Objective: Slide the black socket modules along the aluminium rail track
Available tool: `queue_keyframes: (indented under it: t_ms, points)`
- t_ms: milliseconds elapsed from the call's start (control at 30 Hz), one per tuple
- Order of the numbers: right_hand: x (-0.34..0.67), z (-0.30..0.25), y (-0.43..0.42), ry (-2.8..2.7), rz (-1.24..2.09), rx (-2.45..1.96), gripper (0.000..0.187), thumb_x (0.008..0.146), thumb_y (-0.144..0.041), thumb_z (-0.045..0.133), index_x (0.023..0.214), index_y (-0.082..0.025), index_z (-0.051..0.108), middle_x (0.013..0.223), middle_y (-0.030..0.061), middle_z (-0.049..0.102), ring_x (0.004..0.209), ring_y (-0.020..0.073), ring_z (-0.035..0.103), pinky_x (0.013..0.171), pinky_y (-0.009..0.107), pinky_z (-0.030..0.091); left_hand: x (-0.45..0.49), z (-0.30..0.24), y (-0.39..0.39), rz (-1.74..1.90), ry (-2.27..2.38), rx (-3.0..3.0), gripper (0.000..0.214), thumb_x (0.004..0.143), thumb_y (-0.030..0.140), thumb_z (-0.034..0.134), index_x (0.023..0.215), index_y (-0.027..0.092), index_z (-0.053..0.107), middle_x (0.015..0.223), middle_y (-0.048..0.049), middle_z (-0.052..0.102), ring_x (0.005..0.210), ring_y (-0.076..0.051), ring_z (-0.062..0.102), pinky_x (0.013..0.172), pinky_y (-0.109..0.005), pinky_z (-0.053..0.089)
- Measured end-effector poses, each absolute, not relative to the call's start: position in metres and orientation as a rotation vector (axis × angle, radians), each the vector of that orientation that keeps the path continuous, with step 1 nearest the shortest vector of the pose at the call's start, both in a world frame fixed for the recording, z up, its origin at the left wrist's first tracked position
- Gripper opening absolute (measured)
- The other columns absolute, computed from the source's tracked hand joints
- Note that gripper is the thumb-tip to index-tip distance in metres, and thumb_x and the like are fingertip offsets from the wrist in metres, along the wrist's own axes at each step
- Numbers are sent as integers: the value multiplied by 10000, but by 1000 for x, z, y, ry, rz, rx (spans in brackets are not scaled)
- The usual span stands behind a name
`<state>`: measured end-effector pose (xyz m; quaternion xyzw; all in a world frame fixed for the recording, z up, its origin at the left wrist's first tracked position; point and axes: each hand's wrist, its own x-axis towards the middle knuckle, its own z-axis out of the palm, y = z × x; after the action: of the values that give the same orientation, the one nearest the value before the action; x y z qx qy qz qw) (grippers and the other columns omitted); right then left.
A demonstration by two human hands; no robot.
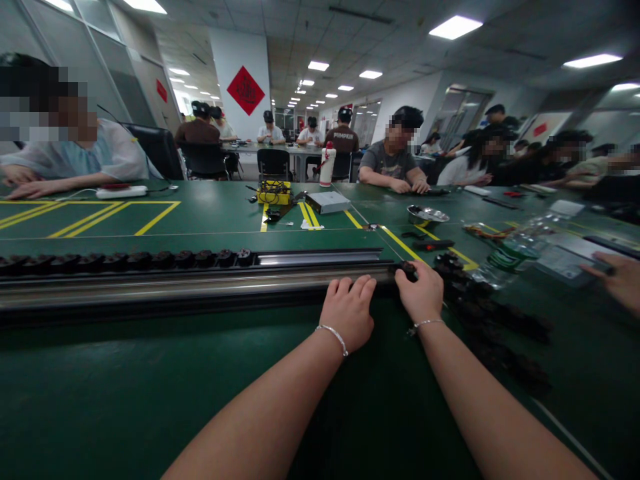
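Observation:
A long metal rail (190, 288) with black edges runs across the table from the left. Near its right end, my left hand (349, 313) is closed over the rail, with its fingers lying across the top. My right hand (423, 293) pinches a small black part (407, 270) at the rail's right tip. That part is largely covered by my fingers, so I cannot tell whether it is seated in the rail. Behind lies a second rail (320, 257), with a row of black parts (163, 259) along its left portion. More black parts (500, 317) are piled right of my right hand.
The green table (150, 393) bears a plastic bottle (520, 250), a metal bowl (427, 214), a black-and-red tool (434, 245), a grey box (327, 202), a yellow basket with cables (274, 192) and a power strip (121, 192). Another person's hand (617, 277) is at right. People sit around.

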<state>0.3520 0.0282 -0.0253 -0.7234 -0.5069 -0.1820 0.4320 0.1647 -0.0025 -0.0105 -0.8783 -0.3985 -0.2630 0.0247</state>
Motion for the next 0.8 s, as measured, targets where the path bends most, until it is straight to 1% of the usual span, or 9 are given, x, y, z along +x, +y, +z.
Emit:
queue_keyframes:
  t_ms: [267, 433, 633, 800]
  points:
    - [352, -25, 27, -1242, -458, -1802, 290, 683, -341, 499, 860, -149, 624, 971, 111, 633, 948, 232, 545, 920, 394, 358, 165, -8, -4, -769, -1249, -2720, 540, 741, 260, 460, 1269, 239, 350, 1338, 2, 418, 1080, -219, 390, 943, -394, 294]
    - [352, -24, 26, -1236, -448, -1822, 296, 692, -330, 499, 877, -134, 622, 993, 125, 626, 973, 236, 540, 929, 393, 352, 166, -8, -4, -780, -1259, -2714, 522, 743, 262, 462, 1255, 237, 367, 1329, 6, 429, 1066, -215, 396, 940, -391, 299]
    - [351, -23, 25, -1235, -448, -1794, 283, 692, -334, 492, 870, -154, 619, 981, 107, 623, 962, 234, 538, 913, 397, 359, 166, -6, -6, -760, -1278, -2708, 522, 744, 252, 466, 1256, 244, 363, 1322, -1, 436, 1075, -214, 397, 947, -392, 294]
    - [353, -24, 26, -1225, -441, -1794, 286, 692, -329, 493, 876, -151, 619, 996, 114, 618, 984, 240, 526, 915, 404, 352, 166, -5, -6, -747, -1273, -2720, 529, 746, 256, 468, 1263, 243, 355, 1325, -4, 432, 1076, -215, 398, 947, -392, 294]
